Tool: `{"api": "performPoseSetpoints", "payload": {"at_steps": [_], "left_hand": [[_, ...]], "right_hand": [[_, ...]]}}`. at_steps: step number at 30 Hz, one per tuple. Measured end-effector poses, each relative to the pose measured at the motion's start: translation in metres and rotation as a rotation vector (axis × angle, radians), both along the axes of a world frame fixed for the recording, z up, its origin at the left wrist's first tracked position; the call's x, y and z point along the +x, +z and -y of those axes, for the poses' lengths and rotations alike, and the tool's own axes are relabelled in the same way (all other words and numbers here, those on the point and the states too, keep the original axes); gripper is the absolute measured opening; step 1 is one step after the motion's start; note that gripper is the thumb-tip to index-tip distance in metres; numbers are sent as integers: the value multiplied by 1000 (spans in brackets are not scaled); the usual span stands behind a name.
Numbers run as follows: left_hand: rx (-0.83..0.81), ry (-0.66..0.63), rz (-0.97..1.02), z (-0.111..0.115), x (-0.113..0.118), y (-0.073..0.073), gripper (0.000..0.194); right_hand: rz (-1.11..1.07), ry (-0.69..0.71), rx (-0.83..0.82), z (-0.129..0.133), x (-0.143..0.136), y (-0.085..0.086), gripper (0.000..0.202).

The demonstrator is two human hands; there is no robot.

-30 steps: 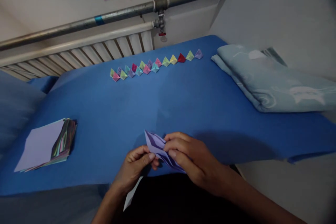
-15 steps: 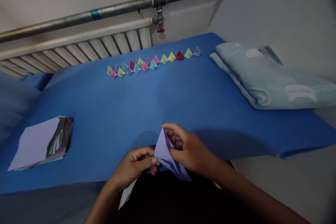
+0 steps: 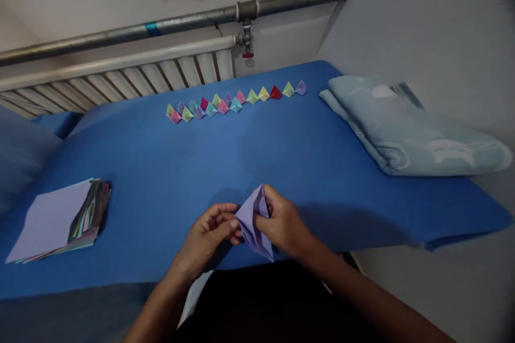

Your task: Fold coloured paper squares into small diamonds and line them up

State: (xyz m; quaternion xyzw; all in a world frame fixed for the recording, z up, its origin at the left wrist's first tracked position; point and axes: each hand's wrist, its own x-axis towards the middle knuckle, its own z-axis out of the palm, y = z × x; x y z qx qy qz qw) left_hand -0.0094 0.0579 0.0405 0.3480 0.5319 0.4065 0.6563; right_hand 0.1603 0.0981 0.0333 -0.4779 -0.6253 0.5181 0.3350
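Note:
A folded sheet of purple origami paper (image 3: 252, 218) is held up at the near edge of the blue-covered bed (image 3: 161, 171). My left hand (image 3: 211, 233) pinches its left corner between thumb and fingers. On the other side, my right hand (image 3: 284, 222) grips the paper, its thumb tucked into an open fold and its fingers partly hidden behind the sheet. The paper's layers stand apart, with one point up and another hanging down toward my lap.
Small folded paper pieces (image 3: 223, 106) in several colours line the far side. A stack of coloured paper (image 3: 50, 220) lies at left, a folded pale blanket (image 3: 414, 128) at right. Behind are a radiator (image 3: 161, 77) and a metal pipe (image 3: 197, 19).
The purple paper has turned, and its open fold now faces me more. My right hand has curled its fingers behind it; both hands have risen slightly in view.

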Motion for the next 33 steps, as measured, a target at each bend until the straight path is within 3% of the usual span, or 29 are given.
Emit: {"api": "performPoseSetpoints", "payload": {"at_steps": [4, 7, 11, 17, 20, 25, 30, 33], "left_hand": [[40, 74, -62, 5, 8, 10, 52], [23, 72, -78, 8, 12, 14, 61], [47, 78, -86, 8, 16, 8, 52], [112, 178, -255, 7, 19, 5, 38], [98, 189, -280, 7, 18, 6, 34], [97, 213, -248, 8, 18, 3, 28], [81, 268, -126, 8, 17, 6, 20], [53, 208, -81, 9, 12, 9, 14]], "right_hand": [[171, -62, 233, 0, -6, -3, 14], [223, -16, 423, 1, -10, -8, 24], [244, 18, 514, 2, -12, -8, 28], [177, -21, 425, 2, -9, -4, 13], [111, 26, 405, 1, -7, -5, 16], [-42, 97, 181, 4, -3, -6, 28], [-188, 87, -66, 8, -1, -12, 24], [-264, 54, -176, 7, 0, -14, 21]]}}
